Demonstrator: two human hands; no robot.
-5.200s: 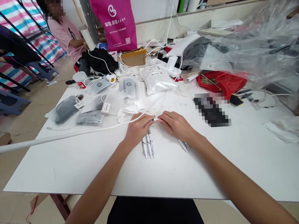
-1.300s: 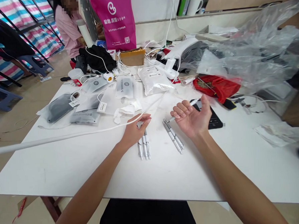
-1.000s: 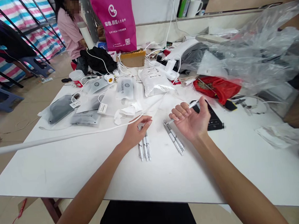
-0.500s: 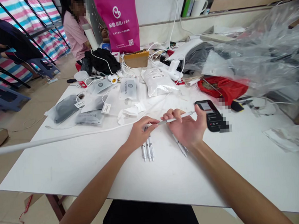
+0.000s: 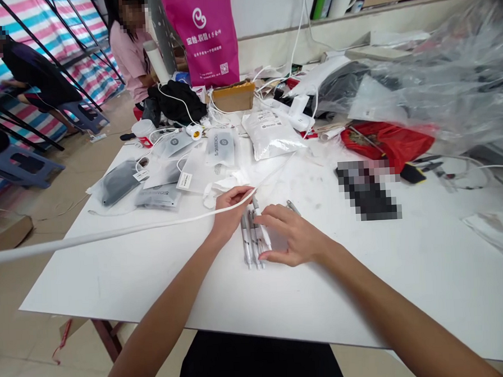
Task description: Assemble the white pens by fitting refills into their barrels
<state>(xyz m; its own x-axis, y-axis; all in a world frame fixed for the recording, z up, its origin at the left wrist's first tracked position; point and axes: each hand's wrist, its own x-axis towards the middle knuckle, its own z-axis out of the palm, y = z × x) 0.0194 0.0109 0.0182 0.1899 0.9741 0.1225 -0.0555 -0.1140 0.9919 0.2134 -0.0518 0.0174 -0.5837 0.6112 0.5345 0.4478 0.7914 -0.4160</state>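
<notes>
Looks plain white on the wide, flat, smooth table point(image 5: 91, 275). Shows grey at one end and white or see-through at the other on the slim, shiny plastic pens point(image 5: 247, 245). Glows bright pinky-purple on the tall, smooth bag point(image 5: 209, 30), with a white curl, white words and a little white checkered square. Looks bright red on the floppy, crinkly bag point(image 5: 409, 141), and brown on the small cardboard box point(image 5: 233, 98). Has blue, pink and white stripes on the big hanging sheet point(image 5: 27, 10). Looks cloudy and see-through on the crumpled plastic heap point(image 5: 436, 89), black on the bunched-up cloth point(image 5: 183, 106), soft pink on the short-sleeved shirt point(image 5: 128, 68), bluish grey on the low plastic stool point(image 5: 22, 164), and white on the long, thin cord point(image 5: 110, 235) and round mug point(image 5: 343, 1).
</notes>
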